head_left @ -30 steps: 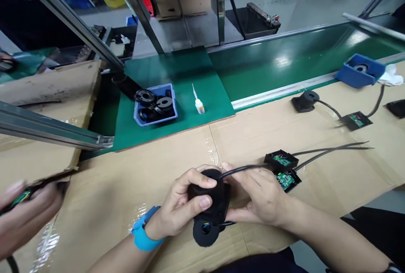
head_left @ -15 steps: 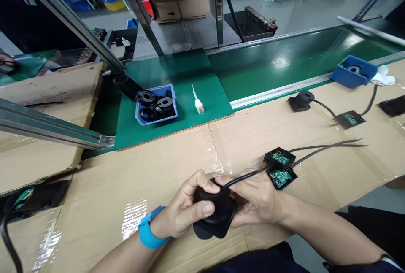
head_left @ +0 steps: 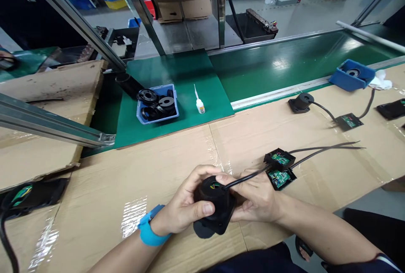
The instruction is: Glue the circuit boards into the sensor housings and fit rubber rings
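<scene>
My left hand (head_left: pixel 180 207), with a blue wristband (head_left: pixel 152 227), wraps round the left side of a black cylindrical housing (head_left: pixel 217 205) with a flanged base. Thin coloured wires show in an opening (head_left: pixel 215 185) on its top. From the other side my right hand (head_left: pixel 261 199) grips the same housing, a finger at its top edge beside the black cable (head_left: pixel 247 177). That cable runs right to small open black boxes, an upper box (head_left: pixel 279 159) and a lower box (head_left: pixel 281 179), both with green circuit boards. Part of the right hand's fingers is hidden behind the housing.
A blue bin (head_left: pixel 158 119) of black rings and a small white bottle (head_left: pixel 200 106) stand on a green board. Farther right sit another black housing (head_left: pixel 301 102), its wired circuit box (head_left: pixel 349 122) and a blue bin (head_left: pixel 351 77). A metal post (head_left: pixel 71 20) rises at left.
My left index finger has moved back off the housing's top, uncovering the opening with the wires. Both hands stay on the housing, which has hardly moved.
</scene>
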